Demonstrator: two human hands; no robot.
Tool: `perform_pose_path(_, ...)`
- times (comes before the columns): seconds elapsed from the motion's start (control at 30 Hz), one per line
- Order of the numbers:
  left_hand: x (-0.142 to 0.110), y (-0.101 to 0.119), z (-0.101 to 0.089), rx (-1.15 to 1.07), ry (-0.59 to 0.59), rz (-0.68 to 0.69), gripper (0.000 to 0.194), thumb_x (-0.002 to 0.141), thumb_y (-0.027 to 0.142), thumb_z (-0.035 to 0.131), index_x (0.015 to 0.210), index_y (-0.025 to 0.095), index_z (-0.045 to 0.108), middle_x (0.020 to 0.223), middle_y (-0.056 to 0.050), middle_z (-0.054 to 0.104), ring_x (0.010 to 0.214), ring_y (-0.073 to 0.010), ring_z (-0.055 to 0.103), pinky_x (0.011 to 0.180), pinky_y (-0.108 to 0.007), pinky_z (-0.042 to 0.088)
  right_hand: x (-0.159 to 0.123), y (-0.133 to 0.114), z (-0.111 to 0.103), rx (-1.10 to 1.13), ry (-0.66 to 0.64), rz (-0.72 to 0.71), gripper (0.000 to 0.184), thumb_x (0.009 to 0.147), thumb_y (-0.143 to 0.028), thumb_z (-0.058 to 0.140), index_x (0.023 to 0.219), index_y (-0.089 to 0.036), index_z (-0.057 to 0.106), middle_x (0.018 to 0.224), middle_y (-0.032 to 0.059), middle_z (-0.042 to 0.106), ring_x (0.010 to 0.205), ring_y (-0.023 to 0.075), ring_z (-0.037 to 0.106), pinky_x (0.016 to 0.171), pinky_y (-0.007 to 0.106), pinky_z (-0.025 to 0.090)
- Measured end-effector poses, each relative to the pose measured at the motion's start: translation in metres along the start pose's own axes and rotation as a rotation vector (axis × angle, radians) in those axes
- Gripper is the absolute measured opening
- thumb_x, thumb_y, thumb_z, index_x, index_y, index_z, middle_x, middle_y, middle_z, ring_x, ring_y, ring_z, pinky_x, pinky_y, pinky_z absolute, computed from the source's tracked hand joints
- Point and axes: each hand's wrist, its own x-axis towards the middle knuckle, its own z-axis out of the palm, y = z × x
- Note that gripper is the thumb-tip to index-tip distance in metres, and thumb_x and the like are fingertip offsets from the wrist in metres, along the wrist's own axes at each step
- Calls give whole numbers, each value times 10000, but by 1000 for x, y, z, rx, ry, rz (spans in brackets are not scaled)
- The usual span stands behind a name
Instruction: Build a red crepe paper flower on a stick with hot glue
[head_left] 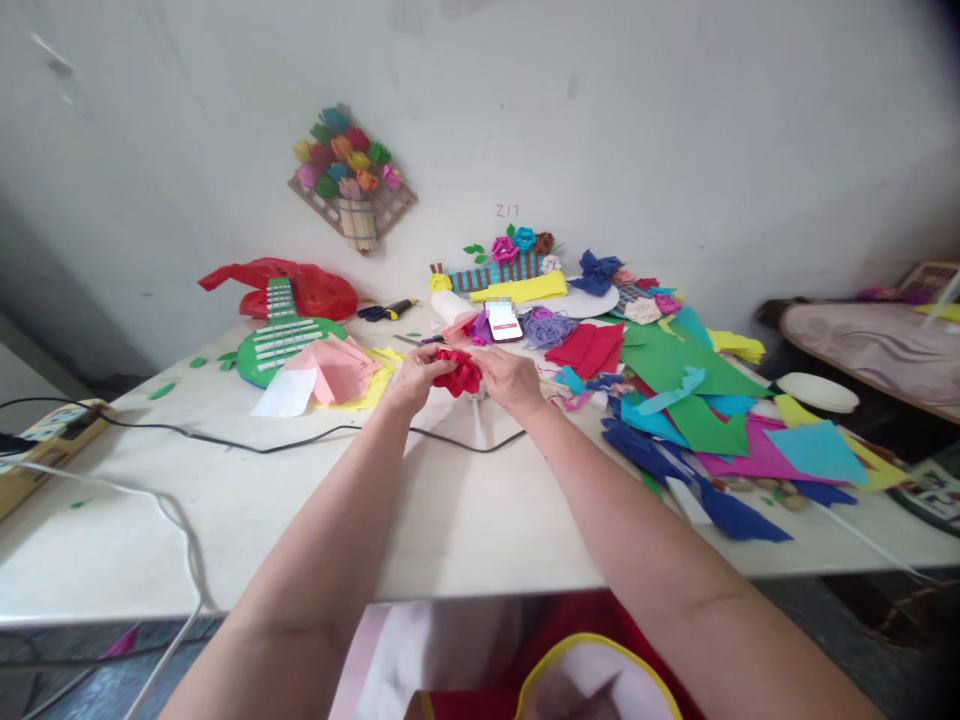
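Observation:
A crumpled red paper flower point(459, 375) is held up between my two hands over the middle of the table. My left hand point(415, 380) pinches its left side with thumb and fingers. On the other side, the closed fingers of my right hand point(512, 380) grip its right edge. A thin white stick-like piece point(478, 420) shows below the flower; whether it is joined to it I cannot tell. Just beyond my hands lie a phone point(504, 322) with a lit screen and a bundle of purple yarn point(549, 328). Folded red paper point(589, 347) lies to the right.
Coloured paper sheets point(690, 370) spread over the right side. A green guitar-shaped craft point(289, 345), pink paper point(337, 370) and black-yellow scissors point(388, 311) lie at left. A black cable point(262, 450) crosses the table point(300, 530). A paper-flower decoration point(352, 170) hangs on the wall.

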Motion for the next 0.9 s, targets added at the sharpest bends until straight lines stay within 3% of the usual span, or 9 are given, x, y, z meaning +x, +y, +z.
perform_pose_path(0.13,0,1,1,-1,12,-6,225,525,236,763,701,135,666,589,-10,635,496,-117,553,493,-229,418,1,2,6,51,19,-3,303,959,-240,446,1113,-181,700,1038,86,746,877,184,670,728,247,462)
perform_pose_path(0.37,-1,1,0,-2,11,4,206,530,228,758,698,142,676,595,-15,641,507,-123,560,501,-236,427,1,7,12,130,50,-55,318,962,-210,418,1035,-178,726,997,101,738,914,182,667,805,255,493)
perform_pose_path(0.67,-3,6,5,1,13,-9,249,504,215,770,725,139,684,626,-23,663,538,-140,591,529,-254,473,2,8,12,147,1,19,317,948,-231,448,1138,-218,701,1086,78,739,967,204,688,806,269,500)
perform_pose_path(0.8,-4,6,5,-12,16,-19,265,504,226,777,737,135,687,653,-35,676,558,-158,612,542,-277,501,2,11,14,221,30,64,301,907,-219,510,1170,-197,656,991,73,756,860,201,701,732,268,502)
perform_pose_path(0.9,-3,6,4,-18,24,-16,274,501,216,778,747,131,692,667,-40,680,570,-162,621,540,-274,501,2,13,16,262,42,85,211,887,-208,538,1046,-194,677,893,61,751,795,191,694,706,267,500)
